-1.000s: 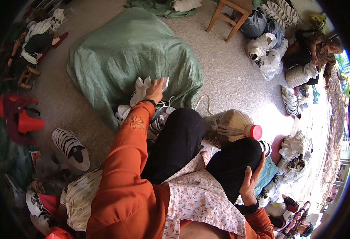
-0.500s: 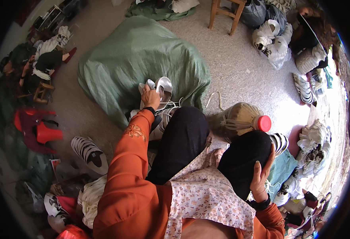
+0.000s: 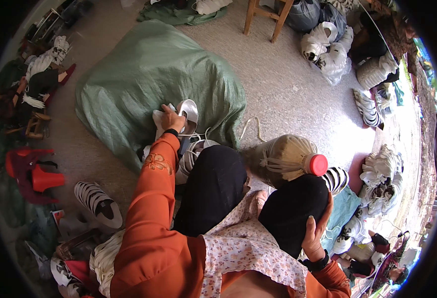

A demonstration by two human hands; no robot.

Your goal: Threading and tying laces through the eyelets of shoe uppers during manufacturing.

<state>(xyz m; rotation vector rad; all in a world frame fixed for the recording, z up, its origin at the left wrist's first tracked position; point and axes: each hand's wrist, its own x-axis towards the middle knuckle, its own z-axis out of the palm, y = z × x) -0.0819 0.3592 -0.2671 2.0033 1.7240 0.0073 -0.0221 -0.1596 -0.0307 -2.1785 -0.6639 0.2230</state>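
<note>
My left hand (image 3: 172, 119) reaches forward to the front of a large green woven sack (image 3: 163, 69). Its fingers are closed on a white shoe upper (image 3: 158, 119); the fingertips are partly hidden. Just right of that hand a second white shoe upper (image 3: 190, 110) stands with its opening upward. White laces and a stack of nested white uppers (image 3: 192, 158) lie below, beside my left knee. My right hand (image 3: 314, 236) rests against the side of my right knee, fingers stretched out and thumb apart, holding nothing.
A large jar with a red lid (image 3: 318, 165) lies beyond my right knee. A row of nested uppers (image 3: 99, 203) and a red stool (image 3: 47, 180) are at left. Bundled uppers (image 3: 382, 174) line the right side. Another person (image 3: 39, 82) sits far left; a wooden stool (image 3: 268, 17) stands behind.
My left hand has shifted slightly on the white uppers, and the upper beside it now stands farther apart from the hand. The whole view has moved a little. My right hand stays on the knee.
</note>
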